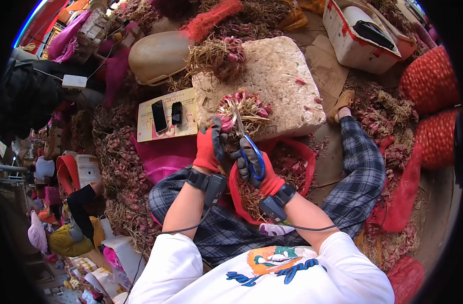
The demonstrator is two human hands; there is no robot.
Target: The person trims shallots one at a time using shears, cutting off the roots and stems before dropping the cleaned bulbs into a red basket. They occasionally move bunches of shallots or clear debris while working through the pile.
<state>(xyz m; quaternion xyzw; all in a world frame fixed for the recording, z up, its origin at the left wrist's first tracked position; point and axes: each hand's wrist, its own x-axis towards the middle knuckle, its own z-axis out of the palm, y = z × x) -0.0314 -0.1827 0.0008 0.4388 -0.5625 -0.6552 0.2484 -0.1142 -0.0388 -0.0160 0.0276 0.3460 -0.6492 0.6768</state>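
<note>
My left hand [211,144], in a red and grey glove, is closed on a bunch of pink-red shallots [232,121] with dry stems. Blue-handled scissors [254,157] are gripped in my right hand [256,164], which wears a similar glove. Their blades point up into the bunch, at the front edge of a pale, rough block [277,71]. More shallots [226,53] with tangled roots lie on the block's back left. Below my hands is a red mesh bag [312,167], open, with trimmings inside.
A board [183,129] with two dark phones lies left of the block, behind it a tan basin [158,58]. A foam box [363,45] stands back right, near filled red sacks [431,81]. Another person [72,238] is at far left, beside heaped shallots [122,172].
</note>
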